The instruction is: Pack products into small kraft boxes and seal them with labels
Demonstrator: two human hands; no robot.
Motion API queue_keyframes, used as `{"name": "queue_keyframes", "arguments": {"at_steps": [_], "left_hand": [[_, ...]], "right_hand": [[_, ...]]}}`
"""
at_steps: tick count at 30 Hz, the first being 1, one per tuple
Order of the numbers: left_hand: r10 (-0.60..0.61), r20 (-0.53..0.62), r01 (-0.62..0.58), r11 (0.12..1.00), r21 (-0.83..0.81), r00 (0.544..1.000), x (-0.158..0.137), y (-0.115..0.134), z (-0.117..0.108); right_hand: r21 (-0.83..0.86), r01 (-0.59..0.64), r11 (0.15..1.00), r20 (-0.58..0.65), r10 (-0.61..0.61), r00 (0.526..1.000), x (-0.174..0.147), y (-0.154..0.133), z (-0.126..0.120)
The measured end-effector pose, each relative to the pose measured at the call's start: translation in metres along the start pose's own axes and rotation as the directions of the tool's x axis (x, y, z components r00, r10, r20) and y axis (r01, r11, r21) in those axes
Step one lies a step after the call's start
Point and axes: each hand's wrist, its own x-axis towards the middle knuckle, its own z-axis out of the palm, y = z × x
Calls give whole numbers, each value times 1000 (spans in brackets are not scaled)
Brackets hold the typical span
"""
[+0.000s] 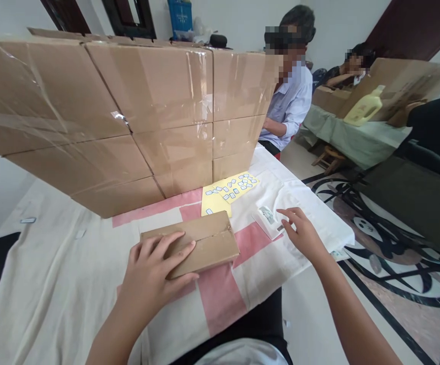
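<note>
A closed brown cardboard box [208, 241] lies flat on the cloth in front of me. My left hand [159, 258] rests on its near left part, fingers spread over the top and the thumb along the near edge. To the right of the box sits a small white object [269, 223] with a greyish picture or panel on top; its exact kind is unclear. My right hand [299, 228] is at its right side, index finger stretched out and the others partly bent. Whether the fingertips touch it I cannot tell. Yellow sheets [223, 195] with several small blue-edged labels lie behind the box.
A tall wall of taped cardboard boxes [174, 101] stands at the table's back. Beyond it sits a person in a light shirt [294, 101]. Another person [341, 73] is farther right, near a table with a yellow jug [364, 107]. A pink-and-white cloth [222, 291] covers my table.
</note>
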Motion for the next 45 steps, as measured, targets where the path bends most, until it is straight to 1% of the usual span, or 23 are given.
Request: {"name": "queue_keyframes", "arguments": {"at_steps": [3, 5, 8, 10, 12, 13, 14, 15, 16, 17, 18, 19, 20, 21, 22, 23, 25, 28, 33, 35, 38, 41, 45], "left_hand": [[-3, 23, 3, 1000, -10, 1000, 10, -6, 4], [0, 50, 1, 1000, -22, 999, 15, -13, 5], [12, 80, -9, 1000, -28, 997, 22, -16, -1], [3, 48, -3, 1000, 3, 999, 27, -3, -6], [30, -40, -30, 1000, 7, 999, 35, 27, -7], [72, -96, -76, 997, -34, 993, 39, 48, -4], [171, -131, -187, 974, -125, 977, 45, 71, 4], [289, -196, -334, 905, -263, 937, 51, 96, 14], [363, -201, -414, 815, -406, 910, 58, 121, 29], [404, -189, -439, 724, -532, 895, 67, 143, 46], [405, -180, -423, 660, -621, 897, 77, 163, 66], [345, -184, -373, 634, -677, 920, 89, 178, 88], [195, -185, -268, 639, -721, 963, 102, 189, 109], [26, -172, -150, 628, -763, 985, 117, 195, 130], [-144, -151, -34, 604, -796, 978, 131, 198, 149], [-233, -132, 33, 593, -804, 963, 145, 197, 165], [-299, -104, 92, 576, -812, 949, 165, 191, 187], [-259, -87, 79, 567, -820, 962, 176, 182, 200], [-244, -62, 86, 555, -827, 968, 170, 179, 201], [-244, -52, 96, 556, -826, 968, 170, 179, 201], [-242, -41, 104, 556, -824, 969, 171, 179, 201], [-240, -32, 110, 557, -823, 970, 172, 178, 200], [-233, -18, 119, 559, -820, 972, 172, 177, 199]], "right_hand": [[-237, 68, 969, 67, -54, 996, 2, -7, 0], [-319, 84, 944, 106, -53, 993, 3, -9, 1], [-291, 63, 955, 132, -25, 991, 2, -8, 3], [-233, 32, 972, 140, 1, 990, -1, -8, 4], [-175, 2, 985, 147, 25, 989, -4, -9, 6], [-149, -13, 989, 149, 36, 988, -5, -10, 7], [-127, -27, 991, 147, 46, 988, -6, -11, 8], [-109, -40, 993, 141, 55, 988, -6, -12, 9], [-93, -51, 994, 135, 63, 989, -6, -12, 9], [-77, -61, 995, 128, 70, 989, -6, -13, 10], [-57, -67, 996, 123, 74, 990, -6, -13, 10], [-35, -74, 997, 117, 77, 990, -6, -12, 10], [-11, -78, 997, 113, 79, 990, -6, -12, 10], [11, -80, 997, 109, 78, 991, -6, -11, 10], [29, -83, 996, 103, 79, 992, -6, -10, 10], [43, -90, 995, 96, 86, 992, -6, -9, 10], [68, -116, 991, 91, 110, 990, -6, -8, 10], [125, -155, 980, 105, 142, 984, -6, -6, 11], [256, -199, 946, 62, 190, 980, -6, -1, 19], [277, -231, 933, 41, 229, 973, -5, 1, 23], [293, -274, 916, 49, 272, 961, -1, 2, 24], [348, -377, 858, 123, 357, 926, 6, 1, 19], [358, -536, 765, 279, 460, 843, 17, 0, 11]]}}
